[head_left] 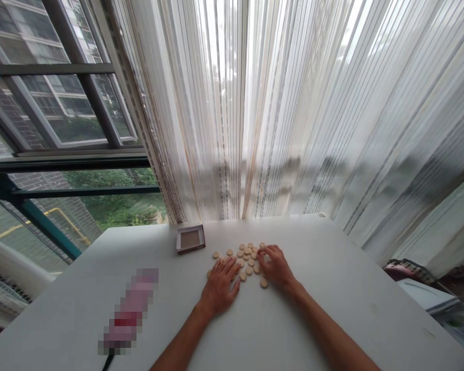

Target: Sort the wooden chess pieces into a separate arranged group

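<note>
Several small round tan wooden discs [248, 256] lie scattered on a white table [332, 288]. My left hand [220, 286] rests flat on the table with fingers stretched out, its fingertips touching the discs at the left of the pile. My right hand [276, 267] lies over the right side of the pile with fingers curled down onto the discs; I cannot make out whether a disc is pinched. One disc [263, 283] sits apart by my right wrist.
A small square box [191, 238] with a brown inside stands behind the discs to the left. A blurred pink object [129, 312] lies at the front left. Sheer curtains hang behind the table; a window is at left, clutter at right.
</note>
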The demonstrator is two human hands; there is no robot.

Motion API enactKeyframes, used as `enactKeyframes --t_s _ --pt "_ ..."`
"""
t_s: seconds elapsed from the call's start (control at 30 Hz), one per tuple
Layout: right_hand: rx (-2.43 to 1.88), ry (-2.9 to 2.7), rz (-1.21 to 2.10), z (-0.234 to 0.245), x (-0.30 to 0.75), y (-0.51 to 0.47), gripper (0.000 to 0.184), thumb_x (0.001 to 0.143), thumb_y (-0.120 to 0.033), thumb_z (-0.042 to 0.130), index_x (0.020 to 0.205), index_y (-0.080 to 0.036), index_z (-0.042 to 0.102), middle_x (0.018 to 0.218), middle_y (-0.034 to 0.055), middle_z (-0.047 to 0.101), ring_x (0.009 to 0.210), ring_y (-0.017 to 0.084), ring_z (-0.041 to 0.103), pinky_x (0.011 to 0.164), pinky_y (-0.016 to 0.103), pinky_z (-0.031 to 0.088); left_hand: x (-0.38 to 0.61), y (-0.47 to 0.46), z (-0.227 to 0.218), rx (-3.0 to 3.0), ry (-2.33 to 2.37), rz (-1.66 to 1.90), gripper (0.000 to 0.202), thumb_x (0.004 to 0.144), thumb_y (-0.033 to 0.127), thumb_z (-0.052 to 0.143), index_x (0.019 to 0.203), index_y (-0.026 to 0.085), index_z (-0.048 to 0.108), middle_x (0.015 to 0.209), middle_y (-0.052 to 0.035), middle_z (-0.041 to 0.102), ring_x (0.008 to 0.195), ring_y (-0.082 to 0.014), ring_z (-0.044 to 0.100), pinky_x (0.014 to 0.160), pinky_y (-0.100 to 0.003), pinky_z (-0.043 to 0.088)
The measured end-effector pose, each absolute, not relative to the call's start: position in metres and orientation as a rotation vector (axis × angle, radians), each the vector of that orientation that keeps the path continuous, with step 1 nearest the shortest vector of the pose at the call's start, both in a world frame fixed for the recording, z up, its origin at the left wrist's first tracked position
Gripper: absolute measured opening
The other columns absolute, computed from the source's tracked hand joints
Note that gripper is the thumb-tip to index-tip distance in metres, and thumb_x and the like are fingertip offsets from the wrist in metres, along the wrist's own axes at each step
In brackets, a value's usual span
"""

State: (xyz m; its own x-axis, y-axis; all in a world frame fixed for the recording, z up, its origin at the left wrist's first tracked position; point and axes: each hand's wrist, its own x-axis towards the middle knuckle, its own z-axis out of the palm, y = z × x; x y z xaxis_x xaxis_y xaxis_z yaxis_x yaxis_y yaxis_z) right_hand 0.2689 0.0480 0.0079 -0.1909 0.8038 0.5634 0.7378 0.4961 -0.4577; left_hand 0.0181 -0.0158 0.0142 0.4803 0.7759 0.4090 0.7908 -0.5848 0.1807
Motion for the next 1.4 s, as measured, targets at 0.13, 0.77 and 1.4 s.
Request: enactKeyframes --t_s 0.13,0.77,1.4 --pt "-1.367 -1.838 0.078 0.005 0.297 0.048 0.018 0.093 -0.028 0.054 0.096 -0.021 0.070 0.096 0.0087 0.073 0.096 0.027 0.062 0.091 0.041 0.046 0.023 -0.011 0.019 -2.691 -1.414 -0.740 0.046 0.096 0.035 0.054 0.141 0.026 0.049 0.151 -0.0065 0.050 0.140 -0.0287 0.042 0.119 -0.056 0.025" --pt "-1.319 -2.039 0.140 -0.003 0.292 0.041 0.040 0.098 -0.042 0.053 0.134 -0.025 0.057 0.140 0.0115 0.055 0.130 0.029 0.051 0.107 0.046 0.043 0.036 0.075 0.030 -2.451 -1.810 -0.874 0.026 0.095 0.029 0.051 0.113 0.024 0.070 0.112 -0.0076 0.075 0.105 -0.0274 0.065 0.095 -0.043 0.045" --pt "-1.067 -2.433 0.213 0.023 0.276 0.018 0.072 0.087 -0.057 0.064 0.150 -0.031 0.042 0.157 0.0086 0.039 0.145 0.033 0.034 0.117 0.051 0.028 -0.025 0.014 0.019 -2.743 -1.543 -0.618 0.057 0.097 0.059 0.044 0.148 0.033 0.041 0.155 -0.0044 0.044 0.144 -0.0273 0.037 0.120 -0.052 0.021"
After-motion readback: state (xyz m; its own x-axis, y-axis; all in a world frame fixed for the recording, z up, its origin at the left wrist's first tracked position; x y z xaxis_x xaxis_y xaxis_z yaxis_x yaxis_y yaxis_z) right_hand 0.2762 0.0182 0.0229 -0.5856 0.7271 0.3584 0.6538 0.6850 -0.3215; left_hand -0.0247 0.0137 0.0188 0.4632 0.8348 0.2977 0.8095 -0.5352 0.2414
